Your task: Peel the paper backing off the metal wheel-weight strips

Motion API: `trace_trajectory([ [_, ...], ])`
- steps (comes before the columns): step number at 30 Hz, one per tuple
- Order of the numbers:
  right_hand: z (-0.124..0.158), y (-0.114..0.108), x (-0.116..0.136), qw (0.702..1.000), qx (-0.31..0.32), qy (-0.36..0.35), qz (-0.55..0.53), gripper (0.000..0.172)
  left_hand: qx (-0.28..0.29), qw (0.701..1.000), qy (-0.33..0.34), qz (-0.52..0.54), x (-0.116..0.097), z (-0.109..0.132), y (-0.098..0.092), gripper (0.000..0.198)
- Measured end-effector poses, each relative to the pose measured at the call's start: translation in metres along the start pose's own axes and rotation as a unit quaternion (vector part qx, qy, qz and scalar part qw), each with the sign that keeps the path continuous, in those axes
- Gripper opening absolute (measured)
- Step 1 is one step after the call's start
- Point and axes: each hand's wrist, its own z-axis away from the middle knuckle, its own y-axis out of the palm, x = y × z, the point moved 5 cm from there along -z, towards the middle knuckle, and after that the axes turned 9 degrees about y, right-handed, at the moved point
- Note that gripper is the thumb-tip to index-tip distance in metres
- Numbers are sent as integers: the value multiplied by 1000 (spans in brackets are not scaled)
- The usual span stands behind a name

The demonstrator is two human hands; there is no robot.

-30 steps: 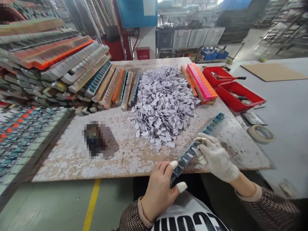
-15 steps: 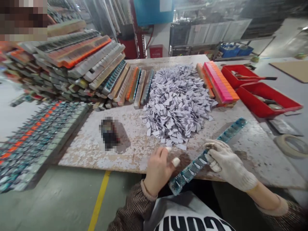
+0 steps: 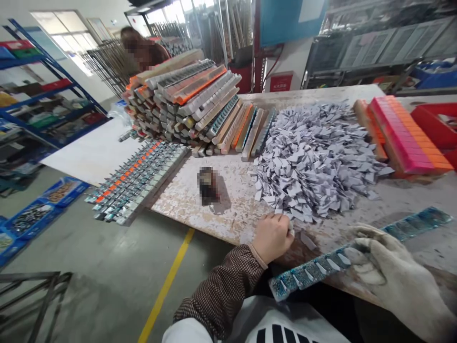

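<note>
A long teal glittery strip (image 3: 310,272) with pale pointed pieces along it slants over the table's front edge. My right hand (image 3: 389,267), in a whitish glove, is closed around the strip's middle. Just in front of the heap of small white pieces (image 3: 310,162) is my left hand (image 3: 273,236), its fingers curled at the table surface. Fingertip covers show on it, but whether it pinches a piece is hidden. One loose white piece (image 3: 307,240) lies to its right.
Stacked bars (image 3: 185,105) stand behind at the left, beside a row of teal and orange strips (image 3: 135,178). A pixelated object (image 3: 209,186) stands on the table (image 3: 200,216). Pink and orange bars (image 3: 403,136) and a red tray (image 3: 435,124) are right. Another person (image 3: 152,52) is behind the stack.
The view has swung left, bringing in the blue shelves and floor bins. My left hand's fingers have curled in near the heap. My right hand still grips the strip.
</note>
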Motion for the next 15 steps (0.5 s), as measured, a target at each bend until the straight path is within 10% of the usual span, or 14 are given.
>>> trace_trajectory([
  [15,13,4,-4,998,-6,-48,48,21,31,995,91,-2,-4,-6,8,27],
])
